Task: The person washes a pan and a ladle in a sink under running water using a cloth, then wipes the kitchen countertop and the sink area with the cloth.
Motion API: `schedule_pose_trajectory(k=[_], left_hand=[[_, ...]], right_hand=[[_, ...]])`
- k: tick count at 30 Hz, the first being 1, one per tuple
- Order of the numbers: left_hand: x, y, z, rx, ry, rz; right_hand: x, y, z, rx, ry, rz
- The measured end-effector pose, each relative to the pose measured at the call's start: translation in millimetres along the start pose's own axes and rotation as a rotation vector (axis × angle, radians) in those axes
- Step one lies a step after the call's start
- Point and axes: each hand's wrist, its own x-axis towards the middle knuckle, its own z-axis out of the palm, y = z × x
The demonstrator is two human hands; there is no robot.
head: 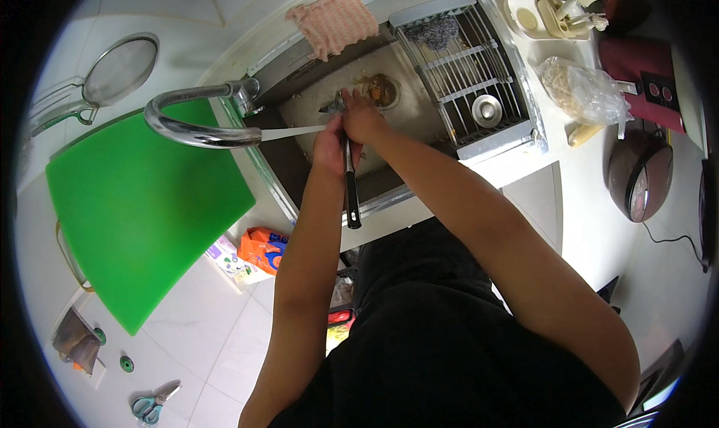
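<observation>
Water runs from a curved chrome faucet (205, 141) over my hands in the stainless steel sink (309, 96). My left hand (330, 150) is closed round a metal utensil with a black handle (351, 195); the handle points back over the sink's front edge. My right hand (361, 116) lies against the utensil's far end, its fingers bent over it. That end is mostly hidden, so its kind cannot be told. Just past my fingers is the drain (382, 91), with some food scraps in it.
A metal dish rack (460, 63) holding a scouring pad and a sink strainer (487, 110) spans the sink's right part. A pink cloth (337, 21) hangs at the back rim. Left are a green cutting board (151, 203) and a mesh strainer (121, 71). A plastic bag (584, 91) lies right.
</observation>
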Motion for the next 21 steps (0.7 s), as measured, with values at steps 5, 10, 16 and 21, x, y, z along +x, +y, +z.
schedule_pose_trajectory(k=[5,10,16,21], left_hand=[[37.7,-14.4,8.7,0.228,-0.019,0.077],[60.5,24.0,-20.5,0.039,0.110,-0.126],[64.1,27.8,12.3,-0.010,0.101,-0.129],[56.0,37.3,1.0,0.043,0.097,-0.122]], right_hand=[[10.3,22.0,-29.2,0.273,0.240,0.248],[-32.1,-0.2,-93.3,0.629,0.403,0.311],[-44.8,107.4,-174.6,0.243,0.912,0.199],[-59.5,96.6,-144.7,0.038,0.959,0.293]])
